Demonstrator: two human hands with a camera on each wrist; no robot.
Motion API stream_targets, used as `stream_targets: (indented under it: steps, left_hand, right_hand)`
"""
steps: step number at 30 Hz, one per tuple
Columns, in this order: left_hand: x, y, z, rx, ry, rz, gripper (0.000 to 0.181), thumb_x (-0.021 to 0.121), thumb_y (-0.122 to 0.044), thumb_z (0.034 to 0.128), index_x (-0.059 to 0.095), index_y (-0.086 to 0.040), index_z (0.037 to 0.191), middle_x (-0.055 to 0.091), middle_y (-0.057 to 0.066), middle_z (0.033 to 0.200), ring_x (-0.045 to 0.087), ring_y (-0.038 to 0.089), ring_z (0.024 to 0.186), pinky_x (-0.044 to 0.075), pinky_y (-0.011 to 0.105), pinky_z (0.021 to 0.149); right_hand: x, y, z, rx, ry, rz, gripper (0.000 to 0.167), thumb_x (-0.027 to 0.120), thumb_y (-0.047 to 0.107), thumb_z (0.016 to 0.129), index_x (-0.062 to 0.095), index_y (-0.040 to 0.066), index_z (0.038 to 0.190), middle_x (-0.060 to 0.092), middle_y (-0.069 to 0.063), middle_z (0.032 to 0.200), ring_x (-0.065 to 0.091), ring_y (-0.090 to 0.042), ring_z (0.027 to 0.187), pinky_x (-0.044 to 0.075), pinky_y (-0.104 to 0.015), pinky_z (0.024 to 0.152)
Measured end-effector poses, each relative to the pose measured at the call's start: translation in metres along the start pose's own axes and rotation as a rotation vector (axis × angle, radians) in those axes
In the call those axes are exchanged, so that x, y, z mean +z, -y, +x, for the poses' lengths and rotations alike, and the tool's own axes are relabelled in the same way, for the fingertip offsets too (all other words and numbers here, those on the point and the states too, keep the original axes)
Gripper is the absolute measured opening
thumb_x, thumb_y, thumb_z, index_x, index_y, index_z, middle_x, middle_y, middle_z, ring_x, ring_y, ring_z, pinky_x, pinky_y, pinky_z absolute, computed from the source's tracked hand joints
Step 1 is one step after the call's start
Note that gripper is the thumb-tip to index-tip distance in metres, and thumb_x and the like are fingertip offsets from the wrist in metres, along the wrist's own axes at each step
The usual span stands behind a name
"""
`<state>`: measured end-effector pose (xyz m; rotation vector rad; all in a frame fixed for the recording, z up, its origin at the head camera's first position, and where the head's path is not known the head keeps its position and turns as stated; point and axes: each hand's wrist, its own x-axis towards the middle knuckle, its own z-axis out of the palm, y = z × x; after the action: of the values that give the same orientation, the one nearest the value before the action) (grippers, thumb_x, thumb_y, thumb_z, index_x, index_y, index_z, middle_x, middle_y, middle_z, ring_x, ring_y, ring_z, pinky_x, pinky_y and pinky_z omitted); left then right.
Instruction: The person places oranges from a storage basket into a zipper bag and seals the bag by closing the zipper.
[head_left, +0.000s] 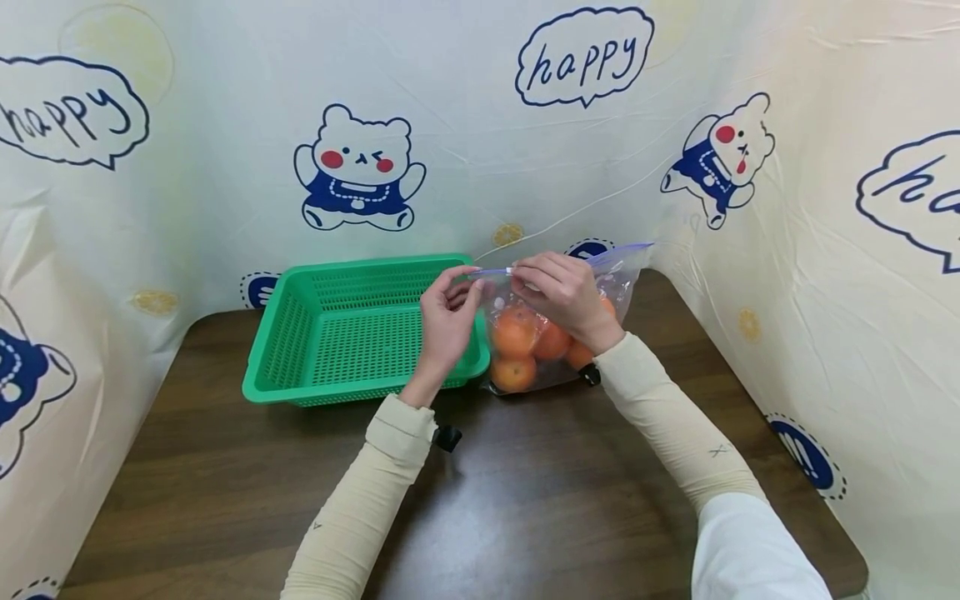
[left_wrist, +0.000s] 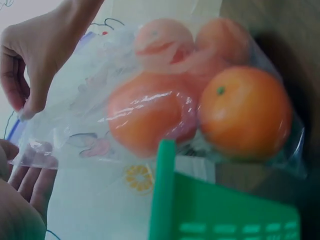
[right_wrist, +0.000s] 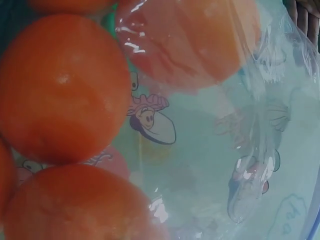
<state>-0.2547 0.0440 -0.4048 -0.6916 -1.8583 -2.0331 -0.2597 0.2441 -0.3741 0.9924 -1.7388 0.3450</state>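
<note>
A clear zip bag [head_left: 621, 282] with a purple seal stands on the table, with several oranges [head_left: 514, 332] inside. My left hand [head_left: 446, 323] pinches the bag's top left corner between thumb and fingers. Just to its right, my right hand [head_left: 564, 292] pinches the seal at a small white slider [head_left: 510, 271]. From the left wrist view, both hands are close together at the bag's top edge, and an orange [left_wrist: 245, 112] shows through the plastic. Only oranges [right_wrist: 65, 90] and bag film fill most of the right wrist view; the right fingers are out of it.
A green plastic basket [head_left: 258, 367] with perforated sides stands left of the bag, its right end close to it. Both rest on a dark wooden table [head_left: 480, 517]. Cloth printed with bears [head_left: 358, 187] hangs behind and at both sides.
</note>
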Motion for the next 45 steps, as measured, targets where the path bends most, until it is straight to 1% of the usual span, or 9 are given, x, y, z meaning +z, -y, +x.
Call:
stream_targets:
  steps: [4, 10, 13, 16, 22, 34, 37, 42, 45]
  left_hand:
    - [-0.003, -0.006, 0.005, 0.073, 0.059, 0.137, 0.026, 0.068, -0.013, 0.0985, 0.071, -0.006, 0.123, 0.074, 0.015, 0.114, 0.073, 0.025, 0.101, 0.061, 0.032, 0.084]
    - [-0.004, -0.011, 0.015, 0.317, 0.103, 0.346, 0.016, 0.068, -0.006, 0.0966, 0.078, -0.001, 0.108, 0.075, 0.013, 0.103, 0.072, 0.022, 0.091, 0.062, 0.036, 0.079]
    - [-0.005, -0.013, 0.018, 0.398, 0.109, 0.426, 0.014, 0.068, -0.006, 0.0969, 0.079, 0.000, 0.103, 0.076, 0.012, 0.097, 0.072, 0.023, 0.087, 0.060, 0.036, 0.075]
    - [-0.005, -0.014, 0.019, 0.428, 0.118, 0.465, 0.014, 0.067, -0.004, 0.0969, 0.079, 0.002, 0.102, 0.076, 0.013, 0.097, 0.072, 0.025, 0.088, 0.060, 0.036, 0.075]
    - [-0.006, -0.016, 0.019, 0.437, 0.120, 0.483, 0.015, 0.066, -0.006, 0.0982, 0.079, 0.001, 0.103, 0.076, 0.014, 0.098, 0.073, 0.026, 0.089, 0.060, 0.036, 0.075]
    - [-0.008, -0.013, 0.020, 0.442, 0.112, 0.494, 0.015, 0.066, -0.006, 0.0980, 0.079, 0.001, 0.103, 0.076, 0.014, 0.097, 0.072, 0.025, 0.087, 0.059, 0.035, 0.072]
    - [-0.008, -0.016, 0.018, 0.488, 0.136, 0.584, 0.014, 0.068, 0.000, 0.0953, 0.078, 0.002, 0.105, 0.075, 0.015, 0.099, 0.072, 0.026, 0.088, 0.061, 0.035, 0.074]
    - [-0.002, -0.026, 0.014, 0.660, 0.173, 0.854, 0.021, 0.076, 0.005, 0.0871, 0.075, 0.003, 0.108, 0.072, 0.018, 0.105, 0.071, 0.031, 0.095, 0.061, 0.039, 0.083]
    - [0.005, -0.027, 0.013, 0.735, 0.160, 0.958, 0.025, 0.077, 0.004, 0.0854, 0.075, 0.001, 0.110, 0.072, 0.018, 0.107, 0.070, 0.032, 0.099, 0.060, 0.041, 0.089]
  right_hand:
    - [-0.001, 0.000, 0.001, -0.016, 0.003, 0.018, 0.016, 0.085, -0.005, 0.074, 0.077, 0.000, 0.088, 0.076, -0.010, 0.086, 0.073, -0.023, 0.075, 0.062, -0.036, 0.067]
    - [-0.002, 0.000, 0.001, -0.031, 0.010, 0.047, 0.019, 0.086, -0.007, 0.071, 0.076, 0.000, 0.086, 0.076, -0.011, 0.086, 0.073, -0.023, 0.075, 0.061, -0.036, 0.067]
    - [-0.003, -0.001, 0.000, -0.032, 0.014, 0.057, 0.018, 0.085, -0.008, 0.072, 0.076, 0.001, 0.084, 0.076, -0.010, 0.086, 0.073, -0.022, 0.075, 0.061, -0.035, 0.067]
    - [-0.003, -0.002, 0.001, -0.031, 0.018, 0.060, 0.016, 0.083, -0.008, 0.073, 0.076, 0.001, 0.084, 0.076, -0.010, 0.086, 0.073, -0.022, 0.075, 0.061, -0.035, 0.068]
    - [-0.005, -0.003, 0.000, -0.031, 0.034, 0.069, 0.012, 0.082, -0.006, 0.077, 0.077, 0.001, 0.086, 0.076, -0.010, 0.087, 0.073, -0.022, 0.076, 0.062, -0.034, 0.068]
    - [-0.009, -0.007, -0.002, -0.005, 0.027, 0.088, 0.015, 0.084, -0.008, 0.073, 0.076, 0.000, 0.083, 0.076, -0.011, 0.085, 0.073, -0.024, 0.074, 0.061, -0.035, 0.065]
    - [-0.010, -0.007, -0.002, -0.002, 0.026, 0.085, 0.015, 0.083, -0.010, 0.072, 0.076, -0.001, 0.082, 0.075, -0.011, 0.084, 0.073, -0.024, 0.074, 0.061, -0.035, 0.064]
    - [-0.011, -0.006, -0.001, 0.000, 0.029, 0.058, 0.017, 0.083, -0.010, 0.071, 0.075, 0.000, 0.082, 0.075, -0.011, 0.083, 0.072, -0.024, 0.072, 0.060, -0.036, 0.063]
    - [-0.011, -0.004, 0.000, 0.000, 0.035, 0.038, 0.015, 0.083, -0.008, 0.074, 0.075, 0.001, 0.083, 0.075, -0.011, 0.083, 0.072, -0.024, 0.072, 0.061, -0.037, 0.062]
